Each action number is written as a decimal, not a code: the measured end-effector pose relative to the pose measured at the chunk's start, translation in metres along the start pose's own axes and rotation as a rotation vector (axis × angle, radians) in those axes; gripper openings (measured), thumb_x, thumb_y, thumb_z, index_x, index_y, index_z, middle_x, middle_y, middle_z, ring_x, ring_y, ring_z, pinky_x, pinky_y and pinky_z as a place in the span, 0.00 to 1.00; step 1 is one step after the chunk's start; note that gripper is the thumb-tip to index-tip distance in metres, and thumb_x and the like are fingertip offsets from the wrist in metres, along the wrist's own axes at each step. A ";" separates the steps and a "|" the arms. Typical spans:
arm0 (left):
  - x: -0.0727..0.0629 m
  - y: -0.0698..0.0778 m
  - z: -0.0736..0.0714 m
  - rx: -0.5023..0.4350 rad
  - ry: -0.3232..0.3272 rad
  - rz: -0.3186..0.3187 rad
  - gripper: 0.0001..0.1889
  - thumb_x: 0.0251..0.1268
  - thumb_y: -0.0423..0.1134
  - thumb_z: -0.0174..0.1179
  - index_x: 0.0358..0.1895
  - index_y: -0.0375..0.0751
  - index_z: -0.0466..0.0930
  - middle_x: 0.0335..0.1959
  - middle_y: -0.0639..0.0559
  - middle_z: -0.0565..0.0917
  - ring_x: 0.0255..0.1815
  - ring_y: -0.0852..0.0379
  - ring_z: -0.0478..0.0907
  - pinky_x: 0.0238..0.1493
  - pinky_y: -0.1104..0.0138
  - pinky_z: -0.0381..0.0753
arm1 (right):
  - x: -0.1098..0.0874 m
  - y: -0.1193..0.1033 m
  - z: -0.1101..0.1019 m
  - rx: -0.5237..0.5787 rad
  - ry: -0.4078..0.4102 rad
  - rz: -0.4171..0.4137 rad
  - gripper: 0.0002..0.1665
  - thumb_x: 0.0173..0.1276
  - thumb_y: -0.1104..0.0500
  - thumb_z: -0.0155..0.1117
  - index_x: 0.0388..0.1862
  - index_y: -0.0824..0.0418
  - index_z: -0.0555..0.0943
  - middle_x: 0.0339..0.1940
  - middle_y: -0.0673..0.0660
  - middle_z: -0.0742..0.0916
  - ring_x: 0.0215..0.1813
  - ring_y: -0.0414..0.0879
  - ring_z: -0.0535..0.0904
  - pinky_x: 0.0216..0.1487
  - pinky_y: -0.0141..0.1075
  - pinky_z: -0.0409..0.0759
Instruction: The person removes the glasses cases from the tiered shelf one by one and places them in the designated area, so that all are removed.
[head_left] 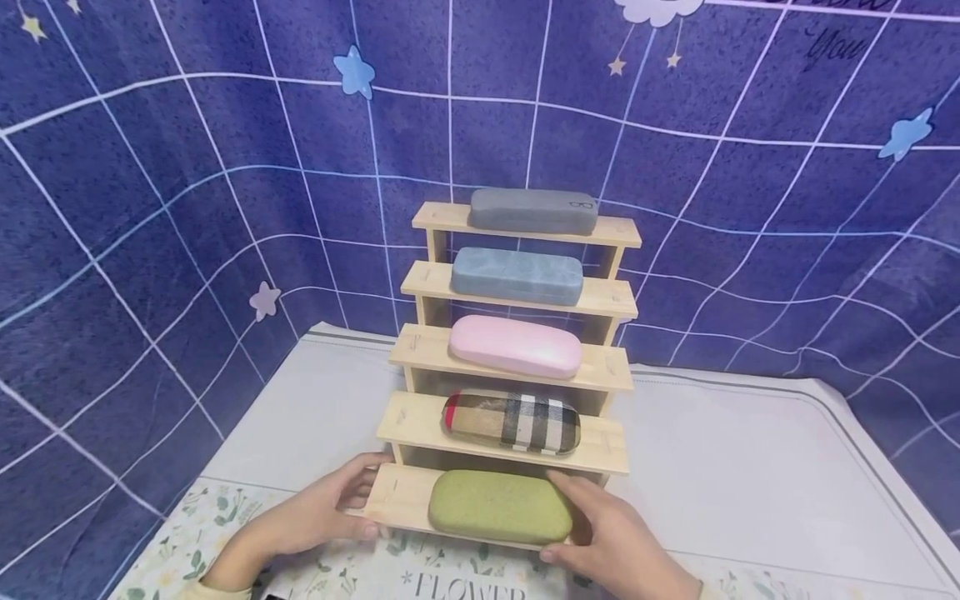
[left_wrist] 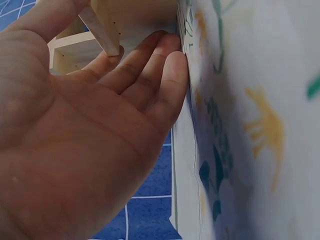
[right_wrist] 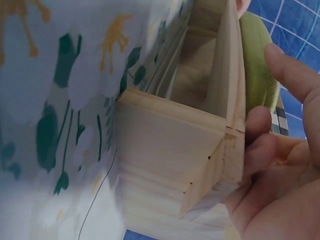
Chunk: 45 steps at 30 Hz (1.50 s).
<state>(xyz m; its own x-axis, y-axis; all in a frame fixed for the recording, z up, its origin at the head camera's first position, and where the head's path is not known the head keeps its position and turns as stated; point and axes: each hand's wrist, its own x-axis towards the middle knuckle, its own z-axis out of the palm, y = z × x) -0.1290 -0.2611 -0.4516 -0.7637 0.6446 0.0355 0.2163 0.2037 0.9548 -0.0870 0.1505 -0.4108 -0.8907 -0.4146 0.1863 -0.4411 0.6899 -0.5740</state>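
A stepped wooden stand point(head_left: 393, 492) carries one glasses case on each tier. On its lowest tier lies a green glasses case point(head_left: 501, 506). My left hand point(head_left: 318, 508) holds the left end of that tier, thumb at the front and fingers behind; in the left wrist view the fingers reach in beside the board point(left_wrist: 102, 30). My right hand point(head_left: 611, 529) grips the right end of the green case, with thumb in front and index finger behind. In the right wrist view, curled fingers point(right_wrist: 260, 142) lie against the board's end and one fingertip touches the green case point(right_wrist: 257, 60).
Above sit a plaid case point(head_left: 513, 422), a pink case point(head_left: 515, 346), a light blue case point(head_left: 517, 276) and a grey case point(head_left: 534, 212). A white table with a floral cloth point(head_left: 420, 571) lies under the stand. A blue patterned curtain point(head_left: 225, 167) hangs behind.
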 end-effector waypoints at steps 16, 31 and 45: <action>-0.007 0.002 -0.005 0.001 0.002 0.012 0.41 0.66 0.28 0.65 0.77 0.32 0.51 0.66 0.28 0.71 0.65 0.58 0.74 0.63 0.67 0.73 | 0.001 0.001 0.005 0.096 0.023 0.099 0.46 0.51 0.40 0.81 0.67 0.56 0.77 0.63 0.54 0.82 0.62 0.56 0.78 0.62 0.58 0.74; -0.005 -0.001 -0.002 -0.028 0.004 -0.102 0.42 0.68 0.33 0.65 0.79 0.39 0.50 0.68 0.32 0.71 0.64 0.49 0.76 0.61 0.66 0.74 | -0.030 0.029 -0.021 0.426 0.037 0.247 0.49 0.51 0.54 0.83 0.71 0.65 0.72 0.64 0.70 0.77 0.34 0.40 0.85 0.34 0.34 0.84; -0.002 0.000 -0.001 -0.032 -0.006 -0.039 0.41 0.67 0.30 0.65 0.78 0.37 0.51 0.67 0.30 0.71 0.64 0.47 0.76 0.61 0.66 0.74 | -0.051 0.051 -0.036 0.435 0.116 0.313 0.49 0.52 0.60 0.82 0.72 0.66 0.70 0.54 0.69 0.84 0.40 0.44 0.87 0.42 0.34 0.84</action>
<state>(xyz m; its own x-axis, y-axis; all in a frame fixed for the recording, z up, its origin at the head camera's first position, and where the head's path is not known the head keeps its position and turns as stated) -0.1280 -0.2629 -0.4519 -0.7678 0.6407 -0.0038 0.1665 0.2054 0.9644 -0.0678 0.2284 -0.4213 -0.9892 -0.1439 0.0261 -0.0890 0.4508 -0.8882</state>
